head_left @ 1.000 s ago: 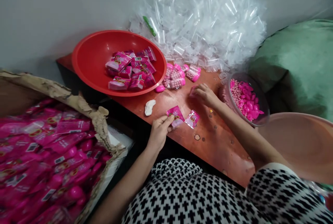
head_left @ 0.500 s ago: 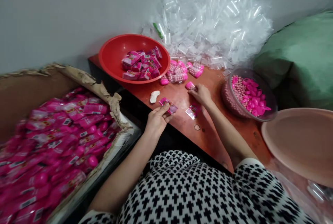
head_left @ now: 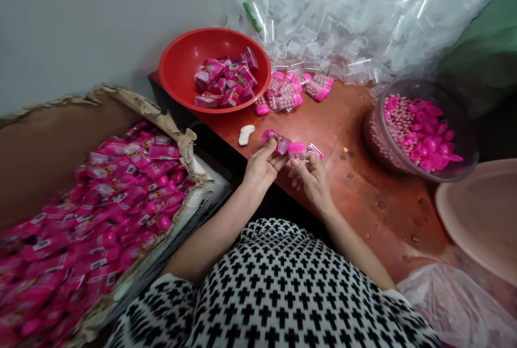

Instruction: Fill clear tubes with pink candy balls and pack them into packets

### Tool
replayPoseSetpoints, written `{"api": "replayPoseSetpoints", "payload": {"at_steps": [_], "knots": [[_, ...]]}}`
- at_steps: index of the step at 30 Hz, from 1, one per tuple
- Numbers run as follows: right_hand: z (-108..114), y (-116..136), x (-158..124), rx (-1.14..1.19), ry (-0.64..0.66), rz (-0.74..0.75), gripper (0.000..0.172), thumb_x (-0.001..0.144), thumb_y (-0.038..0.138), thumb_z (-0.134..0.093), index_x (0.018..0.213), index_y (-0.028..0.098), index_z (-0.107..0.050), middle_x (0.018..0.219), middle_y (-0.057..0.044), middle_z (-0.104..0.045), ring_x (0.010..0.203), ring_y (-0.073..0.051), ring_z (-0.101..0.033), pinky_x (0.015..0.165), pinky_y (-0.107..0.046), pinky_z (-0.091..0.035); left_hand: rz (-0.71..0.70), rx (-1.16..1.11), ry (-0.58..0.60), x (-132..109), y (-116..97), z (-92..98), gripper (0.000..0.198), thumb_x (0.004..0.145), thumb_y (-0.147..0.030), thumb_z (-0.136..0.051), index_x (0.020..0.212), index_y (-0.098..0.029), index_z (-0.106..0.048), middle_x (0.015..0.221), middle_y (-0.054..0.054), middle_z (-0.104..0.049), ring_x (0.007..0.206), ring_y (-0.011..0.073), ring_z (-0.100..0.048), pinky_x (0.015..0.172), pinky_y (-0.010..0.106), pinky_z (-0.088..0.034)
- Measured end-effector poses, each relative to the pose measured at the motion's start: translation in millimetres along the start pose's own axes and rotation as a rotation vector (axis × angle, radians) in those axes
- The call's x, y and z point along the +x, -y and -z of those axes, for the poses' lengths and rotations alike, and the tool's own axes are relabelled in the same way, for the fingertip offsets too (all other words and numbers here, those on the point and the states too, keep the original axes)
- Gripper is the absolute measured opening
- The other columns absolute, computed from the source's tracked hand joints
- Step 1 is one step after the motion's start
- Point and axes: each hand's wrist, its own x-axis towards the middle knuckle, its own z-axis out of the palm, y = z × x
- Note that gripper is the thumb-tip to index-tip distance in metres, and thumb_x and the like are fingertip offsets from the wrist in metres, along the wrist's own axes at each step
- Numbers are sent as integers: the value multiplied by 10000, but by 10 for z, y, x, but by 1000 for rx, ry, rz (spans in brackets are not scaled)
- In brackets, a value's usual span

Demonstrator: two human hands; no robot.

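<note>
My left hand [head_left: 262, 169] pinches a pink printed wrapper [head_left: 278, 140], flat-looking and partly see-through, near the table's front edge. Close beside it, my right hand [head_left: 313, 180] grips a small clear container with a pink cap [head_left: 297, 148]; the fingers cover its lower part. The cap end points toward the wrapper, and I cannot tell whether they touch. Just behind my right fingers lies another pink wrapper [head_left: 315, 150] on the red-brown table [head_left: 343, 138]. Several bead-filled containers with pink caps [head_left: 285, 92] lie farther back.
A red bowl [head_left: 177, 78] holds wrapped pink packs. A torn cardboard box [head_left: 133, 101] at left is full of similar packs. Clear empty containers [head_left: 347, 19] are heaped at the back. At right stand a bowl of beads and pink caps [head_left: 379, 138] and a pale tray [head_left: 476, 202].
My right hand has come toward my left, bringing the pink-capped container from near the bead-filled ones to the wrapper. The view has shifted, showing more of the table at right.
</note>
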Motion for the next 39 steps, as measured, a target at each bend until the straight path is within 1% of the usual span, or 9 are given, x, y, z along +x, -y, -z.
{"api": "replayPoseSetpoints", "payload": {"at_steps": [8,13,19,23,26,28,32,34,39], "knots": [[43,-84,31,-26,-11,-7,400,828,563,-688,930,209,-532,592,78,-617,402,-64,-523,365,-162,-392,-21,124,74,-37,61,-93,243,722,-172,-855,767,-125,-621,682,11,-703,687,146,-723,800,283,-599],[13,-166,63,-51,-45,22,383,842,557,-678,936,214,-532,622,70,-621,420,-68,-524,390,-181,-405,-61,181,202,24,70,-47,362,606,-192,-922,804,-119,-628,707,2,-703,622,118,-684,659,229,-569],[-7,-245,86,-109,-86,68,357,863,541,-671,955,219,-549,650,62,-615,456,-72,-539,419,-188,-424,17,249,270,36,85,-2,439,524,-340,-959,700,-92,-642,602,8,-648,512,103,-613,498,209,-500],[-8,-195,98,61,26,-6,413,816,572,-706,926,220,-520,619,68,-641,406,-70,-534,363,-174,-392,-18,355,310,38,33,-4,457,497,-376,-959,567,-116,-590,530,0,-601,435,113,-563,396,232,-446],[-3,-177,108,209,117,-85,452,787,602,-715,907,225,-496,612,64,-664,377,-73,-534,325,-164,-355,-4,422,371,70,-25,-3,438,493,-369,-957,537,-100,-615,533,22,-619,441,117,-573,401,235,-463],[-5,-187,102,220,118,-90,451,783,598,-720,894,229,-486,608,68,-659,375,-70,-529,320,-160,-343,-5,462,400,92,-51,-1,410,508,-360,-948,548,-89,-642,551,42,-645,460,132,-596,415,243,-480],[-25,-213,60,42,-45,40,370,811,519,-737,907,228,-529,627,80,-627,426,-55,-531,389,-161,-415,-44,491,395,101,-58,-14,352,548,-340,-924,611,-90,-686,588,52,-683,507,148,-638,492,263,-531],[-31,-211,45,43,-74,62,354,819,510,-732,911,231,-535,626,82,-623,427,-54,-530,397,-163,-426,-39,496,390,88,-49,-30,358,547,-349,-923,616,-94,-681,584,43,-678,497,135,-628,498,257,-529],[-22,-192,60,324,66,-57,433,782,572,-738,862,230,-485,584,79,-651,345,-60,-501,302,-154,-333,45,569,437,24,-13,-63,452,495,-420,-940,588,-92,-644,522,40,-626,418,136,-568,394,258,-463]]}}
